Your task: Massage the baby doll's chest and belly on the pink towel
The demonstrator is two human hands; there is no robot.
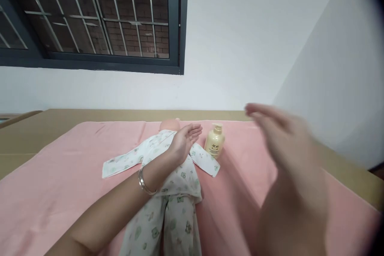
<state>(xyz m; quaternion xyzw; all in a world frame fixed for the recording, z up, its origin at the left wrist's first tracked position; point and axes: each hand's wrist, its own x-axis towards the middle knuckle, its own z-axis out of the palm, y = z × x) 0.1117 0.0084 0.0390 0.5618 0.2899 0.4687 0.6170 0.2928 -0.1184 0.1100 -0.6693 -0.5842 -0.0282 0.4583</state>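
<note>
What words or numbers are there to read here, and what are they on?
There are none I can read for sure.
Yellow pump bottle: dark marks and small lines of print on its front, too small and blurred to read.
White outfit: small printed pictures; I can't make out any words.

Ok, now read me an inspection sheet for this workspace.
Surface: pink cloth, slightly creased, over a tan surface.
Job's things: clothed doll lying on the cloth; yellow pump bottle standing near one sleeve.
Clutter: nothing seen.
Hands: left hand open over the doll, contact unclear, bracelet at the wrist; right hand open, raised, blurred, no item visible in it.
Cables: nothing seen.
Surroundings: barred window, white wall.
</note>
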